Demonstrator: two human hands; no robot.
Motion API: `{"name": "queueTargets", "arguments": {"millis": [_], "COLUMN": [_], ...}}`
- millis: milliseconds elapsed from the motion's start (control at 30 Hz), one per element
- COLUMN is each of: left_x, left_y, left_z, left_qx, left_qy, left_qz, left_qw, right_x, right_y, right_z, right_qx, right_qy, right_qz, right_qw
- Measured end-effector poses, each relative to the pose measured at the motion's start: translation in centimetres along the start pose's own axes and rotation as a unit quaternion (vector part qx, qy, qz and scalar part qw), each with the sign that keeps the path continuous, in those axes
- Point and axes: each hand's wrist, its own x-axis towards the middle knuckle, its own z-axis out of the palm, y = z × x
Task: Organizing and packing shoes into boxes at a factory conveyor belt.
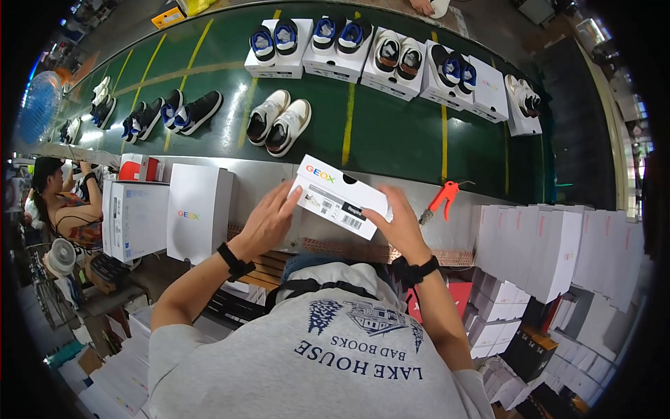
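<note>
A white shoebox (340, 197) with a printed label on its end is held up in front of me, tilted, over the near edge of the workbench. My left hand (271, 218) grips its left side, fingers along the edge. My right hand (399, 222) closes on its right end, with the thumb across the label side. Just beyond the box, a pair of white and beige sneakers (287, 126) stands on the green belt (335, 105). To the right of my right hand lies a red air blow gun (442, 200).
Along the far side of the belt, several pairs of sneakers (398, 56) sit on white shoeboxes (391, 85). Dark sneakers (197, 112) stand farther left. White boxes (201, 211) rise at my left, and a row of boxes (530, 244) at my right. Another person (63, 199) sits at far left.
</note>
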Motion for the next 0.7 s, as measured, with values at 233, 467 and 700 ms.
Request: {"name": "queueTargets", "arguments": {"millis": [233, 467, 700], "left_x": [5.6, 8.5, 9.0], "left_y": [-6.2, -19.9, -22.5], "left_z": [-0.6, 4.3, 2.8], "left_qx": [-0.091, 0.203, 0.039], "left_qy": [0.02, -0.169, -0.196], "left_qz": [-0.029, -0.149, -0.151], "left_qw": [0.995, 0.953, 0.968], "right_x": [0.5, -2.1, -7.5], "right_y": [-0.5, -1.2, 6.5], "right_z": [-0.9, -0.2, 6.9], "right_qx": [-0.22, -0.24, -0.141], "right_qy": [-0.003, 0.014, 0.042], "right_qz": [-0.05, -0.11, 0.153], "right_qw": [0.974, 0.964, 0.977]}}
